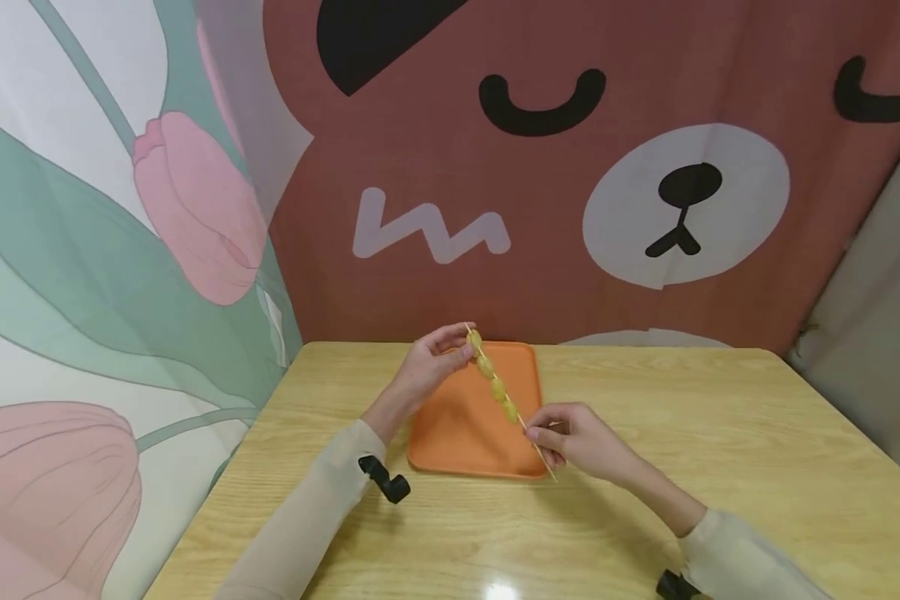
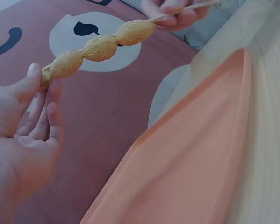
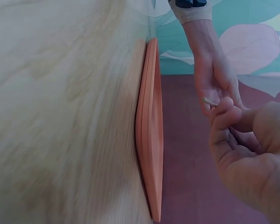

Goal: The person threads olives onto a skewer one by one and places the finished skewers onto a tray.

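A skewer (image 1: 498, 389) threaded with several yellow-brown, oval, wrinkled pieces slants above the orange tray (image 1: 450, 446). My left hand (image 1: 423, 367) pinches the piece at the skewer's upper end between thumb and fingers. Lower down, the bare stick is pinched by my right hand (image 1: 585, 437), and its end sticks out past the fingers. In the left wrist view the oval pieces (image 2: 100, 48) sit close together between the two hands. The right wrist view shows only the stick's tip (image 3: 209, 101) beyond the curled right fingers; the pieces are hidden there.
The tray lies flat on a light wooden table (image 1: 330, 533), near its back edge. Behind the table hangs a cloth (image 1: 420, 292) with a bear's face, and a flower-patterned cloth (image 1: 187, 350) hangs at the left. Each sleeve has a black strap device (image 1: 386, 481) near the wrist.
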Motion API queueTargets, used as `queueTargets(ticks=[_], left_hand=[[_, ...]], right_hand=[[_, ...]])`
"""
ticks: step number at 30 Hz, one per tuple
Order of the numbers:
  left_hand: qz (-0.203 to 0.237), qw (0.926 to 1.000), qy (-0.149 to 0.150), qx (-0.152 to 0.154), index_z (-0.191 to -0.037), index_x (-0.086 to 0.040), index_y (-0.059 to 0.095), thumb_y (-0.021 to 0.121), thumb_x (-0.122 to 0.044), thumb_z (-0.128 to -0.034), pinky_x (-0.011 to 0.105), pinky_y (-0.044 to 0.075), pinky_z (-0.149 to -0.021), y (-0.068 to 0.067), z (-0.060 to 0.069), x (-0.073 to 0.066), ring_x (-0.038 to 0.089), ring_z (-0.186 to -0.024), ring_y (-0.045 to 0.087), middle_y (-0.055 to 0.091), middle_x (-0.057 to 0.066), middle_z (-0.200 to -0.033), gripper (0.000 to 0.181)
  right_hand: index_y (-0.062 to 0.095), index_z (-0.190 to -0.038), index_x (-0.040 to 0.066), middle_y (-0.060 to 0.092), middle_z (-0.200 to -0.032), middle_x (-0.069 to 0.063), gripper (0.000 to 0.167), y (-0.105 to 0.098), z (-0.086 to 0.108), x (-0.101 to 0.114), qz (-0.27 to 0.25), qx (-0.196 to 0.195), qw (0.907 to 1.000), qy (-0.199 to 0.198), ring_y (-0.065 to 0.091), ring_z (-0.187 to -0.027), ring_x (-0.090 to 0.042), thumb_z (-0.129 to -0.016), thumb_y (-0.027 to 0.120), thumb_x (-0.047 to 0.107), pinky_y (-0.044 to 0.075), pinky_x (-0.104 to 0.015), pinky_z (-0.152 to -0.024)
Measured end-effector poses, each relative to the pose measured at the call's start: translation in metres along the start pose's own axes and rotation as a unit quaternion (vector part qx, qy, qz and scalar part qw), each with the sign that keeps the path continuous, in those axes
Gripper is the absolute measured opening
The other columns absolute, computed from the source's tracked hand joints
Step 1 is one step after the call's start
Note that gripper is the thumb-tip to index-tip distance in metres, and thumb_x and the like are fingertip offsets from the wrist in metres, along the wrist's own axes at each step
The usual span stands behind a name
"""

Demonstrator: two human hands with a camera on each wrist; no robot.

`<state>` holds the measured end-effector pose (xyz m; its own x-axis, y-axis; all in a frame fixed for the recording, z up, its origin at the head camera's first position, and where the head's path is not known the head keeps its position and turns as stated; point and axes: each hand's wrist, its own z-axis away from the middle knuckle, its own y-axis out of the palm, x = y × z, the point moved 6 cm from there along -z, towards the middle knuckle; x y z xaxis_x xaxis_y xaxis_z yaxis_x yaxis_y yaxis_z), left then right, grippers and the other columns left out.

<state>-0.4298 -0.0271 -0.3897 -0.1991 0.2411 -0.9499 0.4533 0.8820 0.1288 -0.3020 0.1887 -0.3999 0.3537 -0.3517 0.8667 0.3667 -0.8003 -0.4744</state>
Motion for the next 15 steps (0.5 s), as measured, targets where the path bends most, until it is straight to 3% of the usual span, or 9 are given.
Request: queueTargets(ticks=[3,6,15], left_hand=[[-0.013,0.9992,-0.01,-0.036,-0.139,-0.004,0.061,0.074,-0.016,-0.0961,0.052,0.048,-0.101,-0.007,-0.002,0.004,0.024,-0.106,0.068,0.068,0.014,-0.121,0.047],[-0.035,0.9976,-0.014,-0.058,-0.138,-0.004,0.062,0.072,-0.02,-0.0979,0.051,0.049,-0.1,-0.015,-0.003,0.009,0.026,-0.106,0.069,0.069,0.013,-0.12,0.044],[-0.146,0.9844,-0.014,-0.097,-0.141,-0.003,0.06,0.058,-0.022,-0.1068,0.055,0.048,-0.1,-0.031,-0.004,0.011,0.032,-0.108,0.068,0.066,0.017,-0.128,0.039]], right_hand=[[0.072,-0.103,0.0,0.062,-0.065,-0.009,0.017,0.007,-0.011,0.003,0.006,0.006,1.0,0.0,0.055,-0.058,-0.046,-0.104,0.062,0.015,0.048,-0.035,-0.047],[0.072,-0.102,0.002,0.063,-0.066,-0.01,0.017,0.014,-0.021,0.002,0.004,0.0,1.0,0.009,0.056,-0.06,-0.048,-0.104,0.062,0.016,0.046,-0.033,-0.046],[0.072,-0.101,-0.006,0.064,-0.067,-0.011,0.02,0.02,-0.052,-0.012,-0.018,-0.053,0.9979,0.032,0.061,-0.06,-0.025,-0.103,0.063,0.012,0.044,-0.027,-0.048]])
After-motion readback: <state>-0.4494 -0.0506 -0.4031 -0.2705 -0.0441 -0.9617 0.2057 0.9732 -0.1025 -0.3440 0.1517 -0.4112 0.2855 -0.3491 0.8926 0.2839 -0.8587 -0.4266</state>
